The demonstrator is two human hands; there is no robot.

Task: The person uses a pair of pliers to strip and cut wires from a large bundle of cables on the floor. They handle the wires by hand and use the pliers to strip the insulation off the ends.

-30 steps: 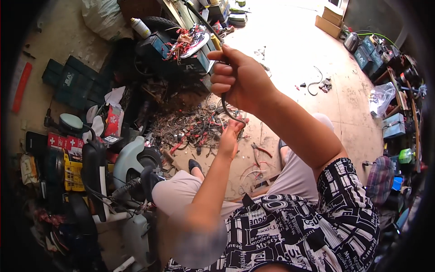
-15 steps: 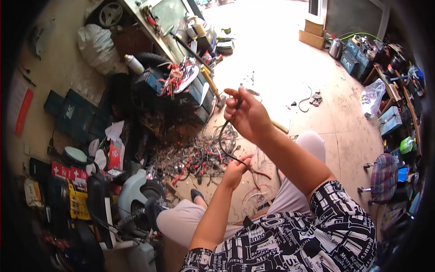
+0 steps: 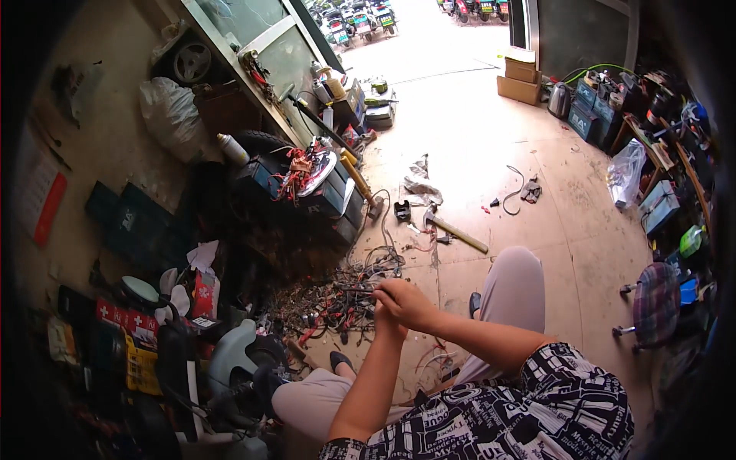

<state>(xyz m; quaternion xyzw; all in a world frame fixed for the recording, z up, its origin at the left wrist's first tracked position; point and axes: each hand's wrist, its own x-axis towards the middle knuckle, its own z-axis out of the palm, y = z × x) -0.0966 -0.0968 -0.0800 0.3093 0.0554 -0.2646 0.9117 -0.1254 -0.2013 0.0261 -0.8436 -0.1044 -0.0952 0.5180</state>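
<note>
My two hands meet above the near side of a heap of wires. My right hand (image 3: 408,303) is closed, its fingers pinched together at the top of my left hand. My left hand (image 3: 387,326) is closed beneath it and partly covered by it. A short dark length of the black cable (image 3: 356,290) pokes out to the left of the fingers; the rest is hidden by the hands or lost against the heap. Below and beyond lies the tangled wire heap (image 3: 326,307), mostly black with some red pieces.
A hammer (image 3: 456,232) with a wooden handle lies on the floor ahead. Blue-grey batteries (image 3: 337,203) stand at the left, near a grey scooter part (image 3: 234,349). To the right are a plaid stool (image 3: 658,303) and a cluttered shelf. Cardboard boxes (image 3: 520,80) sit by the doorway.
My right hand has come down from its raised spot to my left hand. The cable, stretched between the hands before, is now gathered at them. My view has tilted up toward the doorway.
</note>
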